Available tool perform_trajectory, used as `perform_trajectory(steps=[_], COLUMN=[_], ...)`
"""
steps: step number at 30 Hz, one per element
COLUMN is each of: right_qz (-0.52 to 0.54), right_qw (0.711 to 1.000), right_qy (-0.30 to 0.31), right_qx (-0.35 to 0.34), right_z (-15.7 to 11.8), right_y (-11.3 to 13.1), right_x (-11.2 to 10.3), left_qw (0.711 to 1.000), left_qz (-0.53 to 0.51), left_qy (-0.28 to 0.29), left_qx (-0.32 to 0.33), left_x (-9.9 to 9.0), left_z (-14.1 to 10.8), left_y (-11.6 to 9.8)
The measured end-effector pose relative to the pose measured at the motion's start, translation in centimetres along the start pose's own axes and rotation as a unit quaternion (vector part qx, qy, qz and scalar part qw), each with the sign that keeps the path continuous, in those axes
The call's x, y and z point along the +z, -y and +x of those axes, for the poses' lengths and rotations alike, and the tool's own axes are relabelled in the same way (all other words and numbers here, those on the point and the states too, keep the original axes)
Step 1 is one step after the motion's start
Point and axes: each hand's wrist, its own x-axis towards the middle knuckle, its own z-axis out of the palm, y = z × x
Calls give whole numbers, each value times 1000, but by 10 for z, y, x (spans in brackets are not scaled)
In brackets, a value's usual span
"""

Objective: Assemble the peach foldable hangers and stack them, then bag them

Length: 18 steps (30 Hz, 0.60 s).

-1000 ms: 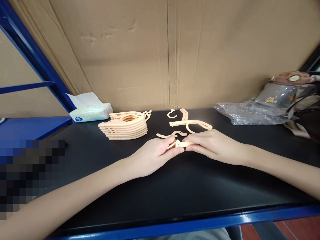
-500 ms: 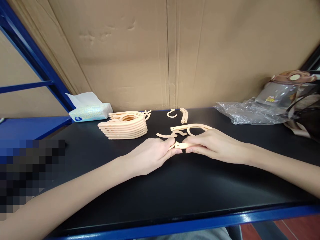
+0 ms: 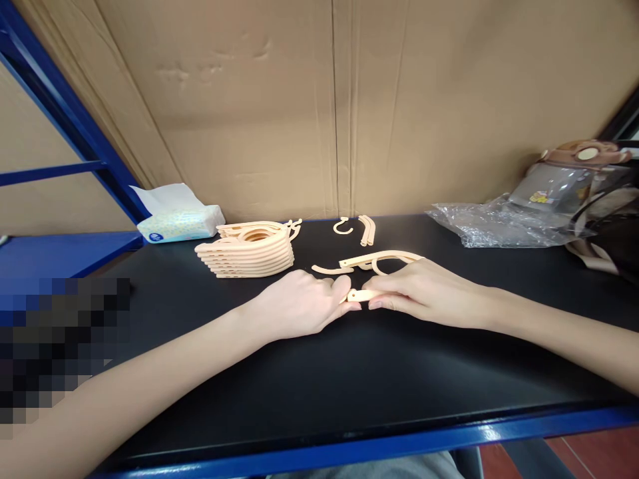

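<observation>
Where a pale, patterned, soft-wrapped tissue pack (image 3: pixel 182 225) sits at left, curved peach plastic pieces (image 3: pixel 244 261) are stacked flat beside it, apparently for stability. Mid-table, the left hand (image 3: pixel 299 303) pinches one end of a short peach plastic strip (image 3: pixel 360 295); the right hand (image 3: pixel 424 293) grips the other, presumably steadying it. Crumpled clear plastic wrapping (image 3: pixel 479 226) lies right. Beneath is a black tabletop (image 3: pixel 324 379); behind, brown cardboard sheeting (image 3: pixel 239 100).

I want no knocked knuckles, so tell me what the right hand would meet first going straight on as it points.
Most likely the left hand: the right hand points toward it, with the held plastic piece between them. Depth is uncertain from this view.
</observation>
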Motion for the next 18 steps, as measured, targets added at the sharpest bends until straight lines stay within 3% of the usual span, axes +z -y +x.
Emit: perform_trajectory(steps=[4,13,18], right_qz=[-10,-25,-47], right_qw=[1000,999,999], right_qy=[9,11,-3], right_qx=[5,26,1], right_z=[1,0,-1], right_y=[2,7,5], right_x=[1,0,1], left_qw=[999,997,992], left_qz=[17,-69,-117], left_qy=[-26,11,42], left_qx=[22,27,6], left_x=[1,-12,-13], left_z=[0,-2,-3], left_y=[2,3,4])
